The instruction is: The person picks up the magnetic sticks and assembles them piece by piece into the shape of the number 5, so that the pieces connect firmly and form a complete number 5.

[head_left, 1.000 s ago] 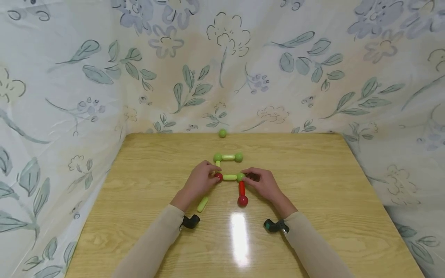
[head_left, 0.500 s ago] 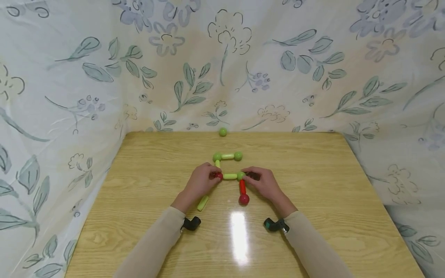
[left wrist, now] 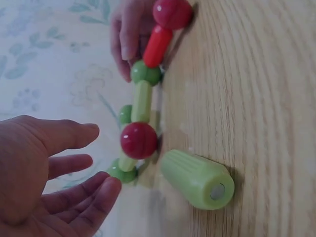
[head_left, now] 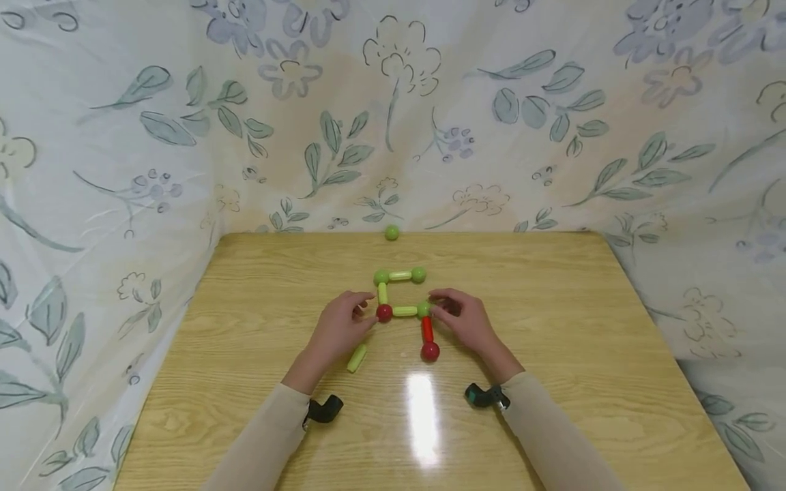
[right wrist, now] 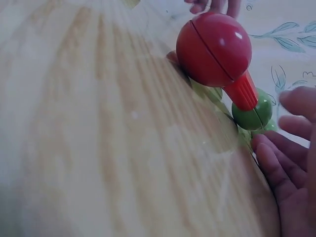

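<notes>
A flat figure of green balls, yellow-green rods, a red rod and red balls lies mid-table. My left hand (head_left: 338, 324) is beside its left red ball (head_left: 384, 313), fingers spread; a gap shows between thumb and ball in the left wrist view. A yellow-green rod (head_left: 404, 311) runs from that ball to a green ball (head_left: 424, 309). My right hand (head_left: 468, 319) is right at this green ball, its thumb and fingers apart around the ball's side. From there a red rod (head_left: 428, 329) leads toward me to another red ball (head_left: 430, 352).
A loose yellow-green rod (left wrist: 197, 180) with a metal disc in its end lies by my left hand. Two green balls joined by a rod (head_left: 400, 275) form the figure's far part. A single green ball (head_left: 391, 232) sits at the table's back edge, before a floral cloth (head_left: 344, 136).
My left hand has let go of the left red ball and drawn back left and toward me. My right hand has eased slightly off the green ball. The figure stays nearly in place.
</notes>
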Tool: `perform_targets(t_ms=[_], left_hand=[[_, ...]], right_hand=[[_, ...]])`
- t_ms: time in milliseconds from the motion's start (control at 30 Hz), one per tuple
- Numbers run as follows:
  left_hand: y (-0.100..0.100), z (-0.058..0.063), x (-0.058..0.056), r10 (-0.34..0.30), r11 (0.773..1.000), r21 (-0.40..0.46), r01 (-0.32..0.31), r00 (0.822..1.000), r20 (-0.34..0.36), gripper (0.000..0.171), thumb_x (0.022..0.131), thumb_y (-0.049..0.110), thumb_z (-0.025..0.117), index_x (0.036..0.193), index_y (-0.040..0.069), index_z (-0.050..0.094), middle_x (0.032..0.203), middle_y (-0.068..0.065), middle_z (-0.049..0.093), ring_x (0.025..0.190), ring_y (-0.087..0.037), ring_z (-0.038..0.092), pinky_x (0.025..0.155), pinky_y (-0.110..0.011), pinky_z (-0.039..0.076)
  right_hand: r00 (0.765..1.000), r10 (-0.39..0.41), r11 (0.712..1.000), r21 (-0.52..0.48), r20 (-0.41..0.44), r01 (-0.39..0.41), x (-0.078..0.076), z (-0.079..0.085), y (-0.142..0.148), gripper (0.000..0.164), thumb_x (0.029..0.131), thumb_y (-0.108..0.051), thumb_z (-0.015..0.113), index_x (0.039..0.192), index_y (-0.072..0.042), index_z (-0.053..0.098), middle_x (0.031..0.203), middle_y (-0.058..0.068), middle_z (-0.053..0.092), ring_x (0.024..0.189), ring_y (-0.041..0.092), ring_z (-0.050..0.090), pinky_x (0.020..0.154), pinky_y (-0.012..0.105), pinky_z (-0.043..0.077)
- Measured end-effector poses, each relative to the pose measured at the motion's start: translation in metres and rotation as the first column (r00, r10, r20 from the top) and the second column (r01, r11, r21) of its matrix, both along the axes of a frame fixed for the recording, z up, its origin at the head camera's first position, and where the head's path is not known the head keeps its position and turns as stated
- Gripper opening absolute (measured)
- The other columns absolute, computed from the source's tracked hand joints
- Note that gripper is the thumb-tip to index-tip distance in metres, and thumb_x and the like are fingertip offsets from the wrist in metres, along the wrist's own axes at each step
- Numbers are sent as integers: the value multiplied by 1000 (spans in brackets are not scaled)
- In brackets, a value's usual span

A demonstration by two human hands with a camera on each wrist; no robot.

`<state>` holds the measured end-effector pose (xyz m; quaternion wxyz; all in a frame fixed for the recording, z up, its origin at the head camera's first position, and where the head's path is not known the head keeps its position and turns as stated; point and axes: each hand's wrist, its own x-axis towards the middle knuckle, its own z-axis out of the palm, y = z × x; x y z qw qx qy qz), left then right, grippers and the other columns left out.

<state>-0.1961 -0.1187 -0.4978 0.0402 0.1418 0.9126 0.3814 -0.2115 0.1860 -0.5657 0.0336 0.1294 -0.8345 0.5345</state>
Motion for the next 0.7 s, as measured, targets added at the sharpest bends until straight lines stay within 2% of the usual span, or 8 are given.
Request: perform_targets(t_ms=[133, 267, 367, 467, 567, 700], left_hand=[[-9, 5, 14, -15, 1000, -9, 15, 1000, 10, 46, 95, 16, 86, 135, -1, 71, 114, -16, 71, 97, -27, 67, 87, -44, 59], [-17, 1, 29, -50, 998, -41, 53, 997, 62, 48, 93, 19, 89, 132, -2, 72, 106, -11, 69, 89, -23, 62, 81, -40, 56], [-22, -4, 39, -55, 995, -71, 62, 993, 101, 48, 90, 20, 92, 128, -1, 72, 99, -5, 66, 84, -19, 58, 78, -38, 53], [-26, -6, 45, -43, 995, -89, 53, 993, 110, 45, 88, 20, 94, 122, 0, 73, 92, -1, 63, 80, -16, 55, 75, -37, 51], [-29, -7, 50, -39, 995, -92, 49, 993, 108, 39, 87, 18, 94, 116, 2, 73, 87, 1, 62, 76, -14, 54, 73, -36, 50], [-31, -9, 53, -47, 994, -88, 57, 993, 110, 31, 88, 15, 93, 108, 5, 72, 84, 2, 61, 74, -12, 53, 71, -33, 49]], right_hand=[[994, -102, 986, -134, -42, 95, 5, -1, 3, 26, 103, -11, 78, 127, -3, 77, 117, 12, 76, 94, 22, 72, 78, 22, 59], [983, -174, 965, -212, -64, 157, 20, -2, 6, 26, 102, -6, 78, 127, 0, 75, 116, 18, 75, 95, 22, 69, 80, 18, 58], [985, -156, 969, -203, -71, 139, 31, -2, 7, 29, 100, -4, 80, 128, -1, 75, 116, 19, 74, 96, 22, 68, 83, 18, 56], [990, -107, 982, -167, -89, 91, 40, -2, 8, 30, 97, -2, 82, 127, -3, 76, 115, 15, 75, 97, 21, 67, 86, 20, 55], [991, -69, 989, -136, -113, 54, 47, -2, 9, 32, 96, -2, 83, 126, -6, 77, 114, 9, 75, 97, 21, 67, 87, 23, 55], [991, -14, 994, -114, -131, -1, 59, -2, 9, 34, 94, -1, 85, 127, -7, 77, 113, 7, 75, 93, 23, 67, 82, 28, 57]])
